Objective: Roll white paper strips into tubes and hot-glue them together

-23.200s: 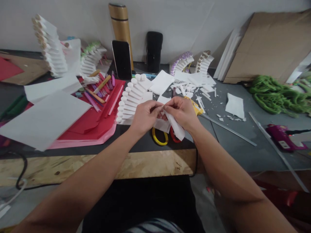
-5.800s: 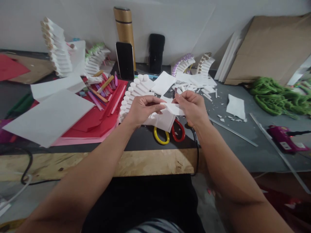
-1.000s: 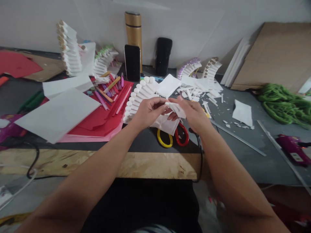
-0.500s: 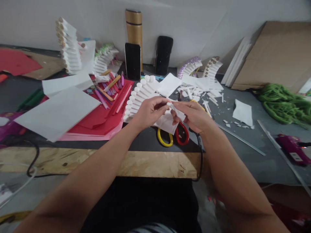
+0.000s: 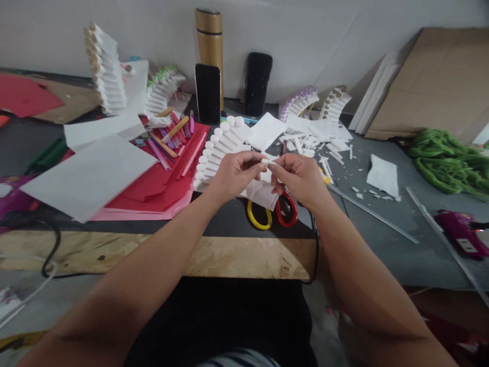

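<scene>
My left hand [image 5: 235, 176] and my right hand [image 5: 301, 178] meet above the table, with fingers closed and tips nearly touching. Between their thumbs and fingertips is pinched a small white piece of paper [image 5: 266, 161], mostly hidden by the fingers. Just below lies a white paper sheet [image 5: 262, 192], partly over a pair of scissors with one yellow and one red handle loop [image 5: 286, 210]. To the left of my hands, white rolled paper tubes with round ends [image 5: 214, 148] are fanned out in a curve.
Red paper sheets [image 5: 153, 191] carry coloured rolls and white sheets on the left. At the back stand a gold flask [image 5: 209, 38], a phone [image 5: 208, 94] and a black case [image 5: 257, 84]. White scraps, a metal strip [image 5: 376, 216] and green yarn [image 5: 451, 163] lie right.
My right hand has turned and curled its fingers into a pinch. The white paper, which stretched across its fingers before, now shows only as a small bit between both hands' tips.
</scene>
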